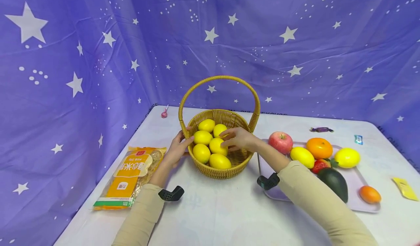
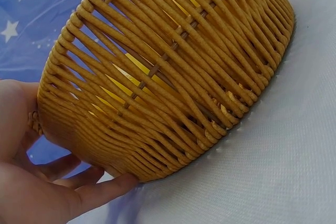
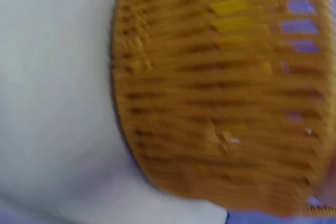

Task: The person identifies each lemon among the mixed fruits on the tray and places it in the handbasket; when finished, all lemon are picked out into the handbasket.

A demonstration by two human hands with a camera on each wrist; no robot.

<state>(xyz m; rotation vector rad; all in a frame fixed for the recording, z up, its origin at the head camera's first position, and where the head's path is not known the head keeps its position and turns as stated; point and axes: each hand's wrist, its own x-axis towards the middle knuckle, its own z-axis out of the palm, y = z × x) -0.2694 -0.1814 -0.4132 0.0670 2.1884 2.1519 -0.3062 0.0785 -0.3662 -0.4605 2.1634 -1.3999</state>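
A woven wicker basket (image 1: 226, 173) with a tall arched handle holds several yellow lemons (image 1: 220, 161). At its left side, my left hand (image 1: 177, 148) holds the rim; in the left wrist view, that hand's fingers (image 2: 107, 192) lie against the lower outer wall. Over the right part of the basket, my right hand (image 1: 241, 139) reaches in with fingers loosely bent, fingertips at a lemon (image 1: 218, 146) in the middle. No lemon is lifted above the others. The right wrist view is blurred and shows mostly the basket wall (image 3: 220, 98), with the fingers out of sight.
Right of the basket, a pale purple tray (image 1: 356, 198) carries an apple (image 1: 280, 142), an orange (image 1: 319, 148), a strawberry, an avocado (image 1: 334, 183) and more fruit. A bag of millet (image 1: 131, 176) lies left. Wrapped candies (image 1: 321, 129) and a lollipop (image 1: 164, 113) are scattered about.
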